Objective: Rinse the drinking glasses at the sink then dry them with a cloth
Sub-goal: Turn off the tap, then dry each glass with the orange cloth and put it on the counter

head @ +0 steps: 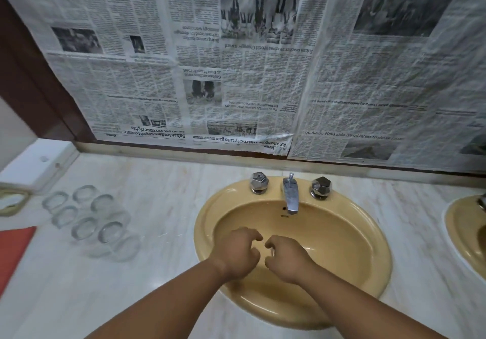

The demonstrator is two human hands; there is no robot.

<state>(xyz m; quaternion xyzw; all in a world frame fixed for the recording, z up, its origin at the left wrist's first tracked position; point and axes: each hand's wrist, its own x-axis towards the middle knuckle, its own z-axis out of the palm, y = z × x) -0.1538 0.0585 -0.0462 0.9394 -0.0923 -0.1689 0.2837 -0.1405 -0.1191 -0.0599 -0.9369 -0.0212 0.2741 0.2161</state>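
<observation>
Cloth: red cloth [14, 254], flat on the counter [163, 207] at the far left, farthest from the fingers. I judge it is kept away from the basin so it is dry when the drying step comes.
Glasses: a cluster of clear glasses [86, 227] well to the left of the left fingertips, none touched. I cannot tell whether they stand mouth-down or lie tilted. I judge they are grouped beside the basin for a short reach.
Left hand: left hand [238, 252] is over the basin, fingers half-curled and relaxed with tips pointing right. It grips nothing.
Right hand: right hand [286, 258] is just beside the left, with a narrow gap between the facing fingertips and no contact. Its fingers are loosely curled and I can make out nothing held. There is a pale glint under the fingertips, too small for me to identify.
Sink: yellow sink [368, 236], directly beneath both sets of fingers.
Tap: tap [290, 196] beyond the fingertips, with knobs [259, 182] on either side, untouched. I see no stream.
Second sink: second sink [457, 233], far right of the right fingers, unused.
Stage: my judgement is that rinsing has not begun on any glass. The next reach is forward to a knob or left to the cluster.
</observation>
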